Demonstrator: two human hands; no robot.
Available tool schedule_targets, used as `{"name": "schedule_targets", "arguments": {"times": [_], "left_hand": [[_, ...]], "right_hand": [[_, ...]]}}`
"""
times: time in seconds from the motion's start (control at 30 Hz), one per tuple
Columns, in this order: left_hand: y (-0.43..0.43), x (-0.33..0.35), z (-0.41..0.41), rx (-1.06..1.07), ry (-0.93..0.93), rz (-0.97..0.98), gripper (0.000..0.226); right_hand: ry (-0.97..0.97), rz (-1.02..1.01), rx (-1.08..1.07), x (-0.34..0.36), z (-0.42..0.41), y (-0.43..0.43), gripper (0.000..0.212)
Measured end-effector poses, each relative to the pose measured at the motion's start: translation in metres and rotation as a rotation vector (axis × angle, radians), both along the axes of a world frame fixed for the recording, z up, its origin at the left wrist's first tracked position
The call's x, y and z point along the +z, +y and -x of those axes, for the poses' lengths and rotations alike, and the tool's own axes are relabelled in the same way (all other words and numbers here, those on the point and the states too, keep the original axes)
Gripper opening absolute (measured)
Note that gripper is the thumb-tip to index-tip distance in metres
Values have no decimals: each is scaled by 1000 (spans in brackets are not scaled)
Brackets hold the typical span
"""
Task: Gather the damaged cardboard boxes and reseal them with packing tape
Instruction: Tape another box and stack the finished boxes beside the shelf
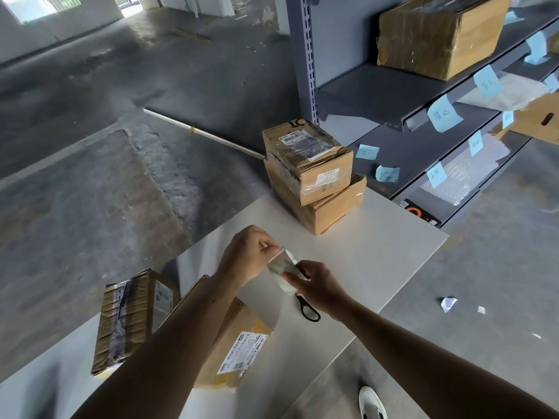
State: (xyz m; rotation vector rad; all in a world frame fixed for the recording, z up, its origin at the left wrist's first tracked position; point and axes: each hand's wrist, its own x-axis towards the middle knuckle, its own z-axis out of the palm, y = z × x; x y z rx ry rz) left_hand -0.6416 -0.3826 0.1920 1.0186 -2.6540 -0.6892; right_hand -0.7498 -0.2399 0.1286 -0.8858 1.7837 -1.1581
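Observation:
Over the white table (378, 252), both my hands hold a roll of clear packing tape (282, 269). My right hand (317, 285) grips the roll from the right. My left hand (251, 252) pinches the tape's loose end at the top of the roll. Two taped cardboard boxes are stacked at the table's far edge, the upper box (308, 158) on the lower box (329, 207). A crumpled box (127, 319) lies at the near left. Beside it lies a labelled box (239, 352), partly hidden by my left forearm.
Black-handled scissors (308, 309) lie on the table under my right hand. A grey metal shelf rack (378, 92) with blue paper notes, a large box (438, 34) and bagged goods stands at the right. Paper scraps (449, 303) lie on the concrete floor.

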Motion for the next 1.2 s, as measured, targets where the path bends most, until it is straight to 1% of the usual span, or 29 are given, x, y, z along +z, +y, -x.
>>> {"name": "schedule_targets", "arguments": {"times": [0.07,0.1,0.17,0.27,0.33,0.43,0.53,0.63,0.73,0.8,0.87,0.97,1.03,1.1,1.2], "left_hand": [[-5,0,2,35,36,-38,14],[-7,0,4,35,20,-55,14],[-10,-4,8,27,-37,-63,14],[-12,-11,15,22,-114,-76,13],[-13,-14,20,17,-176,-91,12],[-15,-19,29,-14,-268,-96,8],[-18,-25,36,-51,-338,-116,7],[-22,-29,38,-77,-379,-134,7],[-26,-30,36,-72,-377,-137,7],[-28,-27,33,-75,-372,-143,5],[-31,-23,29,-73,-368,-148,6],[-33,-9,19,-34,-327,-138,12],[-33,2,8,-8,-314,-136,17],[-31,9,-6,32,-302,-151,23],[-29,15,-33,90,-275,-166,26]], "right_hand": [[49,-9,-7,-2,5,-2,26],[98,-18,-3,-4,7,-3,26],[239,-33,26,-9,14,-3,25],[471,-24,70,-20,25,-6,16],[589,-53,90,-31,34,-10,19],[696,-141,150,-48,45,-13,24],[762,-227,213,-60,53,-14,28],[772,-273,218,-76,57,-15,29],[767,-311,235,-84,57,-15,31],[774,-296,219,-83,56,-15,32],[816,-194,163,-78,52,-15,28],[804,55,54,-68,40,-19,6],[689,183,39,-53,25,-24,13],[528,261,96,-33,7,-29,15],[330,312,156,-11,-22,-36,21]]}}
